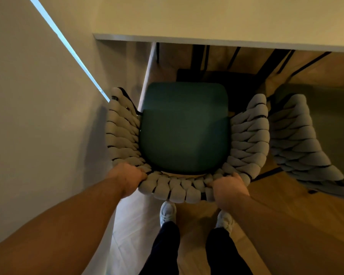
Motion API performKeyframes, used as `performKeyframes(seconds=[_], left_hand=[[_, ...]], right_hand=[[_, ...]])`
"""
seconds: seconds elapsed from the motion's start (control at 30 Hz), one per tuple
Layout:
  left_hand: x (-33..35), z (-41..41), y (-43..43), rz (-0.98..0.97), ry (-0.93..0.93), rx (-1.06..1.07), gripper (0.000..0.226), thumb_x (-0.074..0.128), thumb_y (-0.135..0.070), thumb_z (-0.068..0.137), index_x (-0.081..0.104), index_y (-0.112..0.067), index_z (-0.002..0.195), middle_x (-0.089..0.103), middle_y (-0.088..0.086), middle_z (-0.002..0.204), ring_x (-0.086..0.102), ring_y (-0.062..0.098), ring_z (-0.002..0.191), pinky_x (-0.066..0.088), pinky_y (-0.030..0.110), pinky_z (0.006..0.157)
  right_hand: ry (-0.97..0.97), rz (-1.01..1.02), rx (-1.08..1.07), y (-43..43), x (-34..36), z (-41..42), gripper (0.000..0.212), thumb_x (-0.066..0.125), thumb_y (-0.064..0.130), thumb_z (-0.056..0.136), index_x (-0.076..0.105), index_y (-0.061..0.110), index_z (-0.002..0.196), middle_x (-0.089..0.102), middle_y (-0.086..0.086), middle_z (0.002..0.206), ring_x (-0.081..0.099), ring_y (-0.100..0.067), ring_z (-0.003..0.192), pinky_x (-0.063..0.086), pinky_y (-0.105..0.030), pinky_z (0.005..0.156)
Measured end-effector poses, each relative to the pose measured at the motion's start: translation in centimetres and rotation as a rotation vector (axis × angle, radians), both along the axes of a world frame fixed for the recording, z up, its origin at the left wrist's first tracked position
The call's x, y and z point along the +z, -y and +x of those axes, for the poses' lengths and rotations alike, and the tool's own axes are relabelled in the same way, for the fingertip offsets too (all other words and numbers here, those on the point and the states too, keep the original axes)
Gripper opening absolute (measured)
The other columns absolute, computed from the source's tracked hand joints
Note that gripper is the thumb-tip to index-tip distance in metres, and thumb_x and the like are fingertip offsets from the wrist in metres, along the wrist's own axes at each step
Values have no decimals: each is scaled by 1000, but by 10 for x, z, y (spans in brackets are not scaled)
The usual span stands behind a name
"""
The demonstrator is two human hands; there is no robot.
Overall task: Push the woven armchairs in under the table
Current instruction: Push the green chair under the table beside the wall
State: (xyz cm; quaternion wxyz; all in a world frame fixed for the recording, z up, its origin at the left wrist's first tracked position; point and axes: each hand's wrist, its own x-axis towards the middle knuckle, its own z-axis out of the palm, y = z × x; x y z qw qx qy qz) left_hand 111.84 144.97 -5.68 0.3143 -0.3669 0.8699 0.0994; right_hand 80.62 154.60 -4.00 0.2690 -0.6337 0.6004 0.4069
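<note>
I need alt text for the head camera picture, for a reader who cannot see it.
Seen from above, a person's left hand and right hand grip the back of a woven armchair with a green seat cushion, facing a pale table and not yet under it. A second woven armchair stands at its right, a wall at its left.

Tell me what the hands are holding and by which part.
The left hand and right hand both grip the woven armchair by its backrest's top rim.

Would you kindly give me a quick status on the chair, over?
Left hand and right hand gripping armchair back. Seat not yet under table. Second armchair close on right.
</note>
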Motion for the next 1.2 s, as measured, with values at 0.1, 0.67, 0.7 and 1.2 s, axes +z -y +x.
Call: performKeyframes(seconds=[0.1, 0.67, 0.7, 1.2], left_hand=[[-6, 13, 2, -42, 17, -2, 36, 59, -35, 105, 56, -41, 141, 64, -4, 138, 60, 21, 121, 49, 35, 108], [28, -26, 34, 405, 195, 281, 64, 70, -36, 95, 44, -36, 154, 58, -1, 143, 58, 22, 122, 50, 32, 104], [32, -28, 38, 390, 158, 341, 66, 69, -34, 94, 43, -36, 155, 56, -2, 146, 57, 22, 124, 50, 31, 102], [18, -7, 140, -211, -95, 939, 77, 69, -30, 91, 33, -15, 157, 24, 18, 165, 30, 47, 146, 36, 61, 113]], right_hand=[[23, -41, -8, -1, -5, 15, 48, 57, 35, 98, 51, 29, 146, 54, -5, 144, 49, -28, 134, 25, -46, 120], [342, 168, -253, 39, 14, -27, 77, 75, 35, 84, 46, 33, 155, 59, -3, 142, 59, -24, 122, 54, -36, 95], [381, 137, -313, 45, 16, -33, 75, 74, 37, 87, 46, 32, 156, 58, -2, 145, 59, -22, 120, 54, -33, 92], [202, -777, -804, 105, 12, -134, 62, 66, 28, 94, 45, 19, 151, 42, -13, 151, 35, -39, 138, 46, -54, 106]])
